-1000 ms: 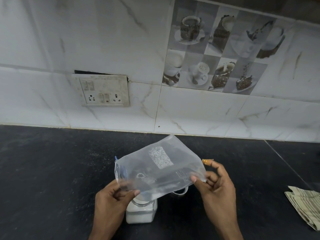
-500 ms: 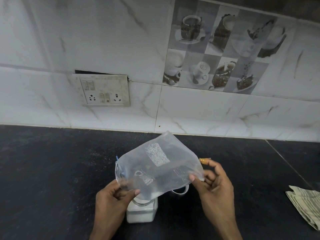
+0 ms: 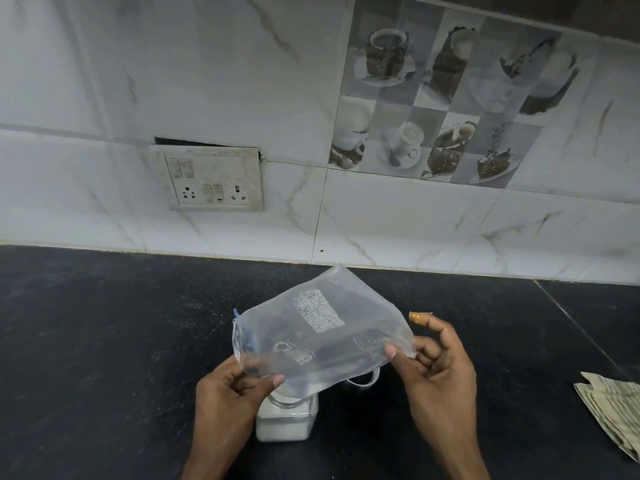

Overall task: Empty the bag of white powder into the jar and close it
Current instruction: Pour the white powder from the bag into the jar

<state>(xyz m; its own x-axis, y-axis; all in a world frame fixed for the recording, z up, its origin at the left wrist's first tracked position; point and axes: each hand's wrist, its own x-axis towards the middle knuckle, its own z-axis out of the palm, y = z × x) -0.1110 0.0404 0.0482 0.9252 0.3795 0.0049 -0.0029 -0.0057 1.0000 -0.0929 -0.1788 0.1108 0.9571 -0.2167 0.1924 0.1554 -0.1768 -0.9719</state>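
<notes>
Bag (image 3: 322,337): thin clear plastic film, glossy. Jar (image 3: 285,422): clear, smooth-walled. Countertop (image 3: 104,341): finished in dark speckled stone, matt. Wall tiles (image 3: 207,81) at 12 o'clock: glazed, marble-veined.

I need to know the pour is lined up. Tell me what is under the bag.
The jar stands right under the bag, white powder in its lower part. The bag's lower edge covers the jar's mouth, so whether powder is falling cannot be seen.
</notes>
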